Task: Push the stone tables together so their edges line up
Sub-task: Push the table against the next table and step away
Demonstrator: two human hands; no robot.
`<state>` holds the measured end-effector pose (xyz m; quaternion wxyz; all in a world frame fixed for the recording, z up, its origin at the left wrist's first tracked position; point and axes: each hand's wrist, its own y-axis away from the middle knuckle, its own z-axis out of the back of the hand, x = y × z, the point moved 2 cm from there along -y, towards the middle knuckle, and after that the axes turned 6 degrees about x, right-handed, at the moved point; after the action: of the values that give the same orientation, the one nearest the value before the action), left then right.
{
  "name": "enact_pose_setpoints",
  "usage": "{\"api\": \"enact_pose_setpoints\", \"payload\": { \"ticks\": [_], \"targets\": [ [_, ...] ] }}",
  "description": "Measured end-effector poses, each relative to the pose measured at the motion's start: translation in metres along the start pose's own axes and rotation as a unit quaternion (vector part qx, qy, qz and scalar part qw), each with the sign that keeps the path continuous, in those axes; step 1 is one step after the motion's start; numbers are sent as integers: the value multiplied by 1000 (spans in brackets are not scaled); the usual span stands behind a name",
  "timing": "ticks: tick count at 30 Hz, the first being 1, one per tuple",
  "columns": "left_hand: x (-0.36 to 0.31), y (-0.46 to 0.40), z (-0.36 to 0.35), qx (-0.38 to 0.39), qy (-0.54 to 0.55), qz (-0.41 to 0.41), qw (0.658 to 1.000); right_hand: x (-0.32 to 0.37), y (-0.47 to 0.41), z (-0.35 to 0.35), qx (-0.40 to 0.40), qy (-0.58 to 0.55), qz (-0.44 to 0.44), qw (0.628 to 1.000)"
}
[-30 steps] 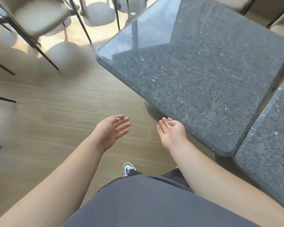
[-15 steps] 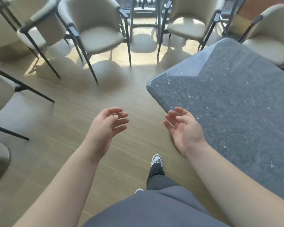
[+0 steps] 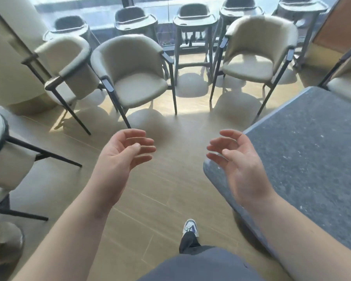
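Observation:
One dark grey speckled stone table [image 3: 312, 159] fills the right side of the head view, its rounded near-left corner at my right wrist. My right hand [image 3: 235, 161] hovers over that corner, palm turned inward, fingers loosely curled, holding nothing. My left hand [image 3: 122, 157] floats over the wooden floor to the left of the table, palm inward, fingers relaxed and empty. Neither hand clearly touches the stone. The second stone table is out of view.
Several cream armchairs [image 3: 134, 78] with black legs stand on the wooden floor ahead and to the left. Grey high chairs [image 3: 193, 31] line the window behind them. Another cream chair [image 3: 346, 86] sits beyond the table's far edge. My shoe [image 3: 189, 228] is below.
My view has swung up and to the left: the second table has left the frame and the chairs have come into sight. Both hands have risen, their fingers curling slightly.

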<state>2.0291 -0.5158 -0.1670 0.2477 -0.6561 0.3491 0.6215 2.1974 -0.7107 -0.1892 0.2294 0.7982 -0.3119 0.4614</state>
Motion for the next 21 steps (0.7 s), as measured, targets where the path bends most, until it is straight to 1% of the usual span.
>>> {"api": "enact_pose_setpoints", "payload": {
  "ticks": [5,10,14,17,21],
  "targets": [
    [-36,-92,24,0,2,-44,999,24,-90,-28,17,63,35,997],
    [-42,-156,49,16,-9,-62,998,35,-156,-52,7,112,70,991],
    [-47,-221,71,18,-15,-89,996,31,-215,-71,2,159,78,984],
    [-49,-281,93,29,-9,-102,994,23,-272,-90,-17,174,90,980],
    [-61,-373,126,53,-12,-93,994,12,-353,-120,-62,184,115,974]
  ]
}}
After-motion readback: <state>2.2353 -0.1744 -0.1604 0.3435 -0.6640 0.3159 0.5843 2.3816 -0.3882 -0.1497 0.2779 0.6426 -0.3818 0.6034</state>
